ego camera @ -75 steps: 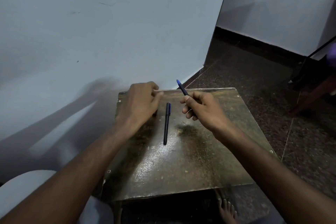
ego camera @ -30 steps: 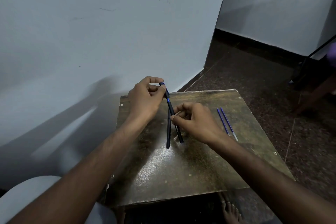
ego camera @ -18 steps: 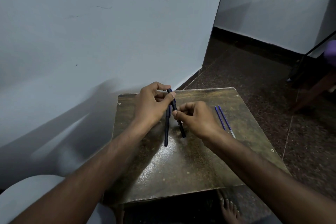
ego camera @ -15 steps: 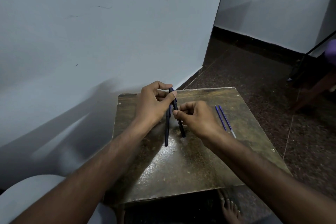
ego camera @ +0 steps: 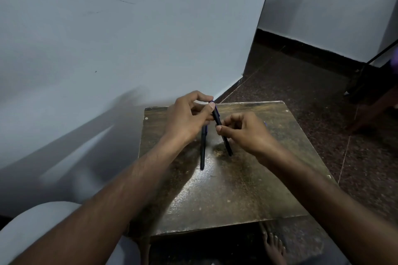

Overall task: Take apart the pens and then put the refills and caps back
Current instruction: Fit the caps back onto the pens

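Observation:
Both hands hold one dark pen (ego camera: 224, 135) tilted above the small worn table (ego camera: 226, 189). My left hand (ego camera: 187, 118) pinches its upper end, where a bit of blue shows. My right hand (ego camera: 245, 133) grips the barrel lower down with thumb and fingers. The pen's lower tip hangs just over the tabletop. A second dark pen (ego camera: 202, 150) lies flat on the table, partly under my left hand. A sliver of a blue refill (ego camera: 264, 123) peeks out behind my right hand; the rest is hidden.
A pale wall rises just behind and left of the table. Dark speckled floor spreads to the right, with a dark stand and wooden furniture (ego camera: 374, 101) at the far right. A bare foot (ego camera: 274, 247) shows below the table's front edge.
The right hand laid two blue refills on the table's right side, then joined the left hand on a pen. Over the last half second the pen stays held in both hands, nearly still.

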The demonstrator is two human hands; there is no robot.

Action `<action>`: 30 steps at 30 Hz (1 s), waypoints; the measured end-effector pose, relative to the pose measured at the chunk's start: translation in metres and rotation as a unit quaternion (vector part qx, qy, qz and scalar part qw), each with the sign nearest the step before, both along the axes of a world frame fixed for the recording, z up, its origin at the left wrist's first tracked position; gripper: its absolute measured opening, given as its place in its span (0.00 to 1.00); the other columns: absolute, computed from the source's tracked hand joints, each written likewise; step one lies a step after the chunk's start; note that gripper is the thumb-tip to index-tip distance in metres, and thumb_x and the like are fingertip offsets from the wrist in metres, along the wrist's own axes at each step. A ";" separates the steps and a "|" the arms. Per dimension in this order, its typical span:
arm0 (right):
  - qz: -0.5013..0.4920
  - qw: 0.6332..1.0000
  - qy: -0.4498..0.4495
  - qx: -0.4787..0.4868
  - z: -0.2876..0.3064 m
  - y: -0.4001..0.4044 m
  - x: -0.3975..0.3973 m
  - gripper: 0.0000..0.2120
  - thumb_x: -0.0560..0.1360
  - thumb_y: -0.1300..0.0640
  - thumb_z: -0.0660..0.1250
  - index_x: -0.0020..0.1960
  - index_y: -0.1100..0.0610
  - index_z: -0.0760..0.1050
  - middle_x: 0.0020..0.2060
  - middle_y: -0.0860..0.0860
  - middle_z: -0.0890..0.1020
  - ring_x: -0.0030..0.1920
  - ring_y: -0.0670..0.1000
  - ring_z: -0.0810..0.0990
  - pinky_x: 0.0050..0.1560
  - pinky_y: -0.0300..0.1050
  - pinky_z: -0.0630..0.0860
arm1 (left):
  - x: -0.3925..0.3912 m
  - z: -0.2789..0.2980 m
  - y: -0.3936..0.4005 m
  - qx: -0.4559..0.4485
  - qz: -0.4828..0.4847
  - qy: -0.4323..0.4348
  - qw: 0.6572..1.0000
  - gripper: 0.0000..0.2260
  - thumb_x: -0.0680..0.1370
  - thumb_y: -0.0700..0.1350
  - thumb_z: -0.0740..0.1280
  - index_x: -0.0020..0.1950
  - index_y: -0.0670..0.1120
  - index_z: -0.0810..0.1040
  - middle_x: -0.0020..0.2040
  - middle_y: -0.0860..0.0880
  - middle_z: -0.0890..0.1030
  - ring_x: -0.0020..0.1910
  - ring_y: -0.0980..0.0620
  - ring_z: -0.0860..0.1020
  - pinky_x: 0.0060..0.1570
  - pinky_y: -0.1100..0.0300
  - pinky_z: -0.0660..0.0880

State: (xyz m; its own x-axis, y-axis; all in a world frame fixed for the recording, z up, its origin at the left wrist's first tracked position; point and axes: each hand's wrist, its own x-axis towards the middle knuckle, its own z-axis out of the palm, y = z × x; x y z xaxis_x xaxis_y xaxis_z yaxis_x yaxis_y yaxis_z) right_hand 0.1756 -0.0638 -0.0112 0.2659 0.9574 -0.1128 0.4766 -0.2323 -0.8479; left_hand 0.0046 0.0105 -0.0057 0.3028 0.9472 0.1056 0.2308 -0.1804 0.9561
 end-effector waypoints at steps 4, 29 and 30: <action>0.028 0.997 -0.032 -0.064 -0.001 0.003 0.011 0.04 0.80 0.55 0.77 0.48 0.56 0.87 0.42 0.52 0.89 0.45 0.52 0.89 0.42 0.45 0.86 | -0.012 0.000 0.003 0.101 -0.006 0.198 0.975 0.12 0.85 0.53 0.71 0.66 0.53 0.85 0.51 0.55 0.89 0.43 0.63 0.84 0.46 0.76 0.76; -0.014 0.950 -0.309 -0.035 0.023 0.001 0.032 0.08 0.80 0.52 0.77 0.45 0.55 0.88 0.34 0.45 0.83 0.36 0.41 0.81 0.34 0.31 0.74 | 0.008 -0.030 -0.007 -0.085 -0.022 0.236 0.968 0.07 0.78 0.46 0.80 0.43 0.46 0.87 0.32 0.52 0.88 0.29 0.61 0.87 0.31 0.70 0.81; -0.032 0.942 -0.333 -0.038 0.025 -0.001 0.042 0.10 0.79 0.52 0.77 0.42 0.56 0.87 0.34 0.47 0.83 0.36 0.45 0.82 0.35 0.36 0.76 | 0.008 -0.030 -0.007 -0.083 -0.019 0.233 0.969 0.07 0.78 0.46 0.80 0.43 0.46 0.87 0.32 0.52 0.88 0.28 0.61 0.86 0.30 0.70 0.80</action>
